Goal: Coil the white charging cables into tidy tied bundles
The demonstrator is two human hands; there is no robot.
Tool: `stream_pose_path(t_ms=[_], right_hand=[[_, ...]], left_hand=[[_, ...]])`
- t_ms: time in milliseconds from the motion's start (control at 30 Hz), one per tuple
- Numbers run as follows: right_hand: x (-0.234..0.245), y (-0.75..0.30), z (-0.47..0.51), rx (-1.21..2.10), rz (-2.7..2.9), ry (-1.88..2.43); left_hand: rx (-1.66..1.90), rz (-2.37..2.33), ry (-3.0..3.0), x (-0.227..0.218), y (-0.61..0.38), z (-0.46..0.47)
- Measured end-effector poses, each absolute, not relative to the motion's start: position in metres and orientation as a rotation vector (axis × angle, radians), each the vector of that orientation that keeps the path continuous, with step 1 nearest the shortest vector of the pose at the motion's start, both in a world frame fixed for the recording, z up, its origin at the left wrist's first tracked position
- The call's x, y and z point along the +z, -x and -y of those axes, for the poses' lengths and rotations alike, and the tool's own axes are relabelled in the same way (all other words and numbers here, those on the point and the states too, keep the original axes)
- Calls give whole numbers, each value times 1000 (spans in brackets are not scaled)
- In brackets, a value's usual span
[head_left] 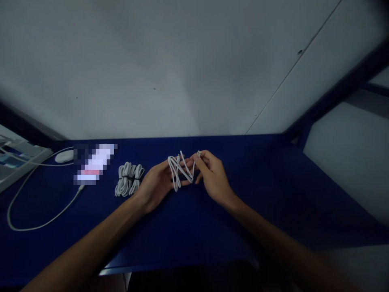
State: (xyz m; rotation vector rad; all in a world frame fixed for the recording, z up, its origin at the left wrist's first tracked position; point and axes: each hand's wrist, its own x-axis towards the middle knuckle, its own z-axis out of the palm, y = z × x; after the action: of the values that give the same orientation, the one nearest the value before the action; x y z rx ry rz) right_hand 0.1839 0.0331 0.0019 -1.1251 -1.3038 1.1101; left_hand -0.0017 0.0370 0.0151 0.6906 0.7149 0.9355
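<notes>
A white USB cable (174, 172) hangs in loose loops across the fingers of my left hand (156, 182), which is palm up with its fingers partly spread under the loops. My right hand (212, 174) pinches the cable near its USB plug (199, 153), thumb against the fingers. Part of the cable is hidden between the two hands. Just left of my left hand, several coiled white cables (129, 178) lie on the blue table (188, 231), bound with dark ties.
Farther left lies a phone with a lit, blurred screen (95, 164), a white cord (39, 230) plugged into its near end. Beside it are a white mouse-shaped object (64, 156) and a white tray (33, 162). A pale wall (152, 81) rises behind the table.
</notes>
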Motion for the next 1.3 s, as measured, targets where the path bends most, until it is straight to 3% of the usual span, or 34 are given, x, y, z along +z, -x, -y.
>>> stream_pose_path(t_ms=[300,667,1300], right_hand=[[13,-182,-31,1351,1239,1120],[12,-183,-32,1445,1133,1101],[8,-185,-28,1021,1448,1218]], left_hand=[[1164,-995,-954,12,3,-35],[1160,-1053,-999,12,5,-36],[1073,-933,-1089,20,1,-27]])
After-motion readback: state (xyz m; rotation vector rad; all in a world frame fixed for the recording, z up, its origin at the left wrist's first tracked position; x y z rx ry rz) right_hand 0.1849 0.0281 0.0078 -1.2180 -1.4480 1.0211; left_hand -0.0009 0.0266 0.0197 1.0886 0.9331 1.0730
